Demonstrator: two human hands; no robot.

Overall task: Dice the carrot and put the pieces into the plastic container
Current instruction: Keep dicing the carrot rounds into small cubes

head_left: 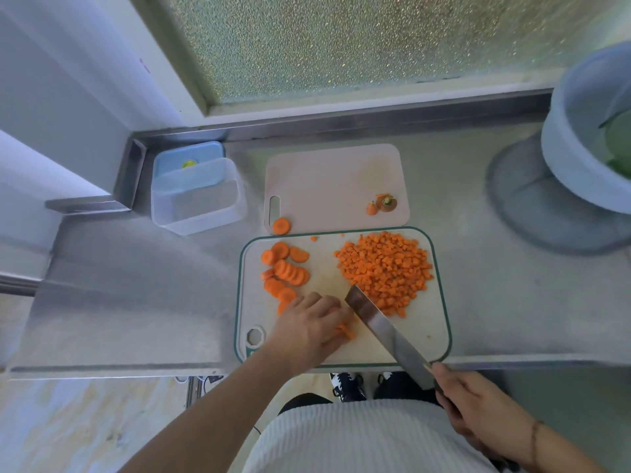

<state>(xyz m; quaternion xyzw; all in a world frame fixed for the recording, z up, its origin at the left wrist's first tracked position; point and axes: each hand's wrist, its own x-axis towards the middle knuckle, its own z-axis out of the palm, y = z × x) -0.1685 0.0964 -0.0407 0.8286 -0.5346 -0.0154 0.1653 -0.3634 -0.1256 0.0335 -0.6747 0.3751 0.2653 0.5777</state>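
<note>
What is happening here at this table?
A person is dicing carrot on a cutting board. The right hand holds a knife; the left hand holds carrot pieces beside the blade. A pile of diced carrot and some slices lie on the board. The plastic container holds no carrot yet.

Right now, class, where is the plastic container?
In the head view the plastic container stands empty on the steel counter at the back left, left of the pink cutting board, with its blue lid propped behind it.
</note>
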